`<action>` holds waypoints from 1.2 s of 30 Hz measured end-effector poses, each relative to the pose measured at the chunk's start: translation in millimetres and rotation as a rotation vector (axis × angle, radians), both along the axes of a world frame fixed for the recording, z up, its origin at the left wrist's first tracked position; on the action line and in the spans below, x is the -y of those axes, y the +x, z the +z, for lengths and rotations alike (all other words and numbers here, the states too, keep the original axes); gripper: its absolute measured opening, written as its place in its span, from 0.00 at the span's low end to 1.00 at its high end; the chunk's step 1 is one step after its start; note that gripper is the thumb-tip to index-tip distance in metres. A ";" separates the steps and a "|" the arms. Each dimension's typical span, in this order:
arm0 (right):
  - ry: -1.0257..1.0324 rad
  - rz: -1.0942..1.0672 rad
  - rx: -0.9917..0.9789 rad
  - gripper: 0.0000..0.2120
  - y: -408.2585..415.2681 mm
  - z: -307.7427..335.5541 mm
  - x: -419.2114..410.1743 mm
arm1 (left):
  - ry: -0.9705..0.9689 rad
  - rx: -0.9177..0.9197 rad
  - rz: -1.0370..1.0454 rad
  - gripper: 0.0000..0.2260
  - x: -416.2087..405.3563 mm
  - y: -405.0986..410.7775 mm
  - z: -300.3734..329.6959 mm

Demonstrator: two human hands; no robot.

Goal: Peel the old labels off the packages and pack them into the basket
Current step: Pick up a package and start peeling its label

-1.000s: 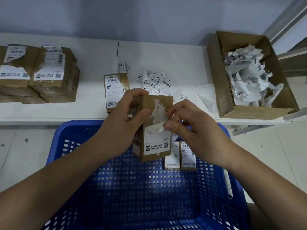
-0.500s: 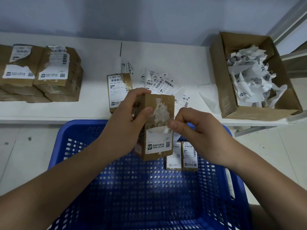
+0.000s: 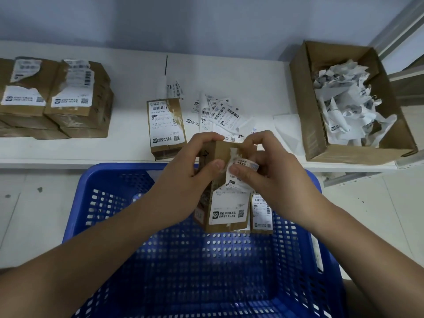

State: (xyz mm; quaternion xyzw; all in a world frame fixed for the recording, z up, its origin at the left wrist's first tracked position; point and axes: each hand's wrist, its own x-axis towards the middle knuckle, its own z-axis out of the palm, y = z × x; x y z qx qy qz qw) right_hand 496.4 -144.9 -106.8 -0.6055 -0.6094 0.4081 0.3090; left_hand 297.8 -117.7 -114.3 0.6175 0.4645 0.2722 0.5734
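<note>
gripping package (image 3: 226, 212) (left hand (image 3: 185, 180)) | right hand (image 3: 270, 173) pinching label (image 3: 238, 174) | basket (image 3: 110, 203): packages

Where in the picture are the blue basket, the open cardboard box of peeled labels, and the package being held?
blue basket (image 3: 110, 180): head view, left part of its rim.
cardboard box (image 3: 305, 106): head view, left outer wall.
held package (image 3: 220, 150): head view, bare cardboard near its top.

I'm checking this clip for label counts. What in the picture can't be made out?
- Head view: packages in the basket; the held package and right hand hide most.
- Label print: too small and curled.
- Left stack: cut by the edge.
- Box scraps: a jumble, uncountable.
</note>
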 end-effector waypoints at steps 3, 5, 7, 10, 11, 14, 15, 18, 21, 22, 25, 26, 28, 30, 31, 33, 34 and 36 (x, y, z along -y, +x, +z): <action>0.073 -0.010 0.064 0.14 2.0 -1.0 -0.2 | -0.021 0.014 -0.003 0.14 1.0 0.6 -1.4; 0.189 0.031 0.174 0.09 2.1 -1.8 -0.3 | -0.025 0.007 -0.001 0.14 0.9 1.0 -1.3; 0.228 0.062 0.179 0.08 3.4 -2.6 -0.3 | -0.044 0.003 0.023 0.14 -0.3 0.6 -0.7; 0.189 0.124 0.172 0.20 7.2 -3.2 0.8 | -0.097 0.019 0.078 0.13 -3.8 -0.7 -0.1; 0.209 0.143 0.208 0.21 8.0 -3.5 1.1 | -0.124 0.027 0.102 0.13 -4.9 -0.7 -0.2; 0.303 0.138 0.321 0.19 8.6 -8.1 1.0 | -0.200 0.047 0.160 0.13 -5.7 1.0 -0.4; 0.336 0.129 0.340 0.17 7.9 -10.2 0.9 | -0.219 0.051 0.173 0.12 -5.6 1.9 -1.1; 0.424 0.131 0.389 0.13 5.0 -15.8 2.5 | -0.277 0.059 0.216 0.12 -5.8 2.9 -2.0; 0.483 0.130 0.443 0.14 3.9 -16.5 3.3 | -0.309 0.084 0.226 0.14 -6.9 2.0 -1.4; 0.492 0.134 0.445 0.14 3.7 -15.6 3.7 | -0.302 0.083 0.222 0.15 -7.6 1.2 -1.1; 0.542 0.166 0.453 0.14 1.8 -14.1 4.9 | -0.244 0.081 0.226 0.16 -9.0 -0.4 -1.9; 0.556 0.177 0.455 0.14 1.1 -14.5 5.1 | -0.214 0.071 0.226 0.16 -8.8 -0.4 -2.4; 0.568 0.207 0.455 0.13 0.1 -14.4 5.8 | -0.152 0.045 0.235 0.15 -9.4 -0.7 -2.8; 0.577 0.252 0.475 0.12 0.6 -13.9 7.3 | -0.122 0.055 0.273 0.14 -13.0 -3.3 -2.8; 0.578 0.265 0.469 0.12 1.2 -13.1 8.3 | -0.126 0.065 0.296 0.13 -15.8 -5.3 -2.4; 0.536 0.249 0.383 0.13 2.5 -10.6 9.7 | -0.099 0.049 0.307 0.13 -20.1 -8.5 -0.9; 0.489 0.233 0.318 0.13 3.2 -9.6 9.6 | -0.067 0.036 0.290 0.13 -20.7 -8.8 -0.1; 0.383 0.207 0.218 0.11 3.5 -7.8 9.1 | -0.024 0.034 0.254 0.13 -19.2 -6.7 1.8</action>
